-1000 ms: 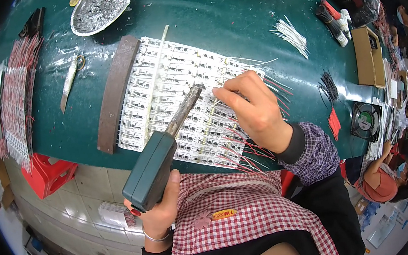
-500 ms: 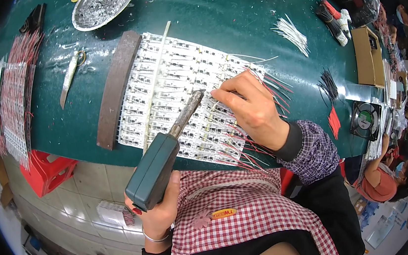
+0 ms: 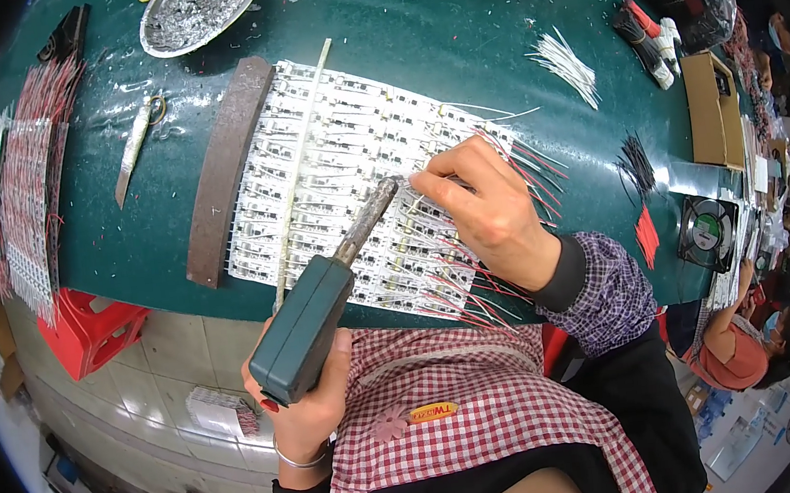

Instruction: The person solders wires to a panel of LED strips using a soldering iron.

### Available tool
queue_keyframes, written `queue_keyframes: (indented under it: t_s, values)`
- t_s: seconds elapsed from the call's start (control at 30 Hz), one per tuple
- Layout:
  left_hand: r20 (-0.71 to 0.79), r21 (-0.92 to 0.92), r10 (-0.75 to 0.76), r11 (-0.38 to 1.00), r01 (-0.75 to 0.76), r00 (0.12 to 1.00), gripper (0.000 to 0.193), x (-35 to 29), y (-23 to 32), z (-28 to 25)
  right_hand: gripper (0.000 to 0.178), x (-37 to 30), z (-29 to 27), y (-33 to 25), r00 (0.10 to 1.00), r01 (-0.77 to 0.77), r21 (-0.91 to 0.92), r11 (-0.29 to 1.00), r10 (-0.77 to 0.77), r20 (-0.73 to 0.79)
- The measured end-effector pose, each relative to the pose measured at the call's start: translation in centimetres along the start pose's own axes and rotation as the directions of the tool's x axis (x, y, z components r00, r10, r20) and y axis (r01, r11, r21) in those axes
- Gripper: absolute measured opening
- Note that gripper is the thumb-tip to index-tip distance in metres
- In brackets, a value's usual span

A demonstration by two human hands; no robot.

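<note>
My left hand [image 3: 311,404] is wrapped round the dark green handle of a soldering iron [image 3: 305,328]. Its grey metal tip points up and right over a white sheet of small circuit boards [image 3: 335,137], close to the fingertips of my right hand [image 3: 493,212]. Those fingers are pinched together over the right half of the sheet, on what looks like a thin pale wire, mostly hidden by the hand. Red, white and dark wires [image 3: 537,174] stick out along the sheet's right edge. A long pale strip [image 3: 305,140] lies across the boards.
A brown bar [image 3: 231,172] lies along the sheet's left edge. Farther left are a knife [image 3: 134,158] and wired board sheets [image 3: 41,178]. A bowl of grey scraps [image 3: 197,12] stands at the back. Bundles of white wires [image 3: 569,69] and black wires [image 3: 637,168], plus a small fan [image 3: 707,231], lie right.
The soldering iron in my left hand has shifted slightly right, its tip a little closer to my right fingertips. My right hand has stayed almost still.
</note>
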State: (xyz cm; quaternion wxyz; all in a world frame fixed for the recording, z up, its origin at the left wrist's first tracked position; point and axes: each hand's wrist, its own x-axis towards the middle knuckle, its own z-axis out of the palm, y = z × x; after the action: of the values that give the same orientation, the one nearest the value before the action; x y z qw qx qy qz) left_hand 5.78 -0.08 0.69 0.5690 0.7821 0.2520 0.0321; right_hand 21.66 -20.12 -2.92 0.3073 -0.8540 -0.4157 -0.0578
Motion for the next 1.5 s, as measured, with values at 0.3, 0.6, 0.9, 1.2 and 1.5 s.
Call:
queue_keyframes:
  t_s: [0.3, 0.6, 0.9, 1.2, 1.5]
  values:
    - [-0.066, -0.066, -0.062, 0.996, 0.057, 0.996, 0.021, -0.7, -0.5, -0.2, 0.029, 0.1, 0.0, -0.2, 1.000, -0.005, -0.010, 1.000, 0.005, 0.010]
    - [-0.045, 0.022, 0.066, 0.998, -0.065, 0.997, 0.020, -0.3, -0.5, 0.0, 0.030, -0.1, 0.1, -0.2, 1.000, -0.009, -0.017, 1.000, 0.009, -0.005]
    - [0.000, -0.002, -0.002, 1.000, 0.002, 1.000, 0.020, -0.2, -0.3, 0.1, 0.031, -0.1, 0.0, -0.3, 1.000, -0.007, -0.044, 0.999, 0.008, 0.020]
    - [-0.031, -0.066, -0.058, 0.996, 0.056, 0.998, 0.020, -0.9, -0.6, -0.2, 0.032, -0.1, -0.1, -0.4, 0.999, -0.017, -0.053, 0.998, 0.019, 0.029]
    - [-0.031, 0.019, 0.096, 0.995, -0.095, 0.995, 0.029, -1.4, -1.9, -0.3, 0.031, -0.2, -0.1, -0.4, 0.992, 0.063, -0.041, 0.997, -0.067, -0.103]
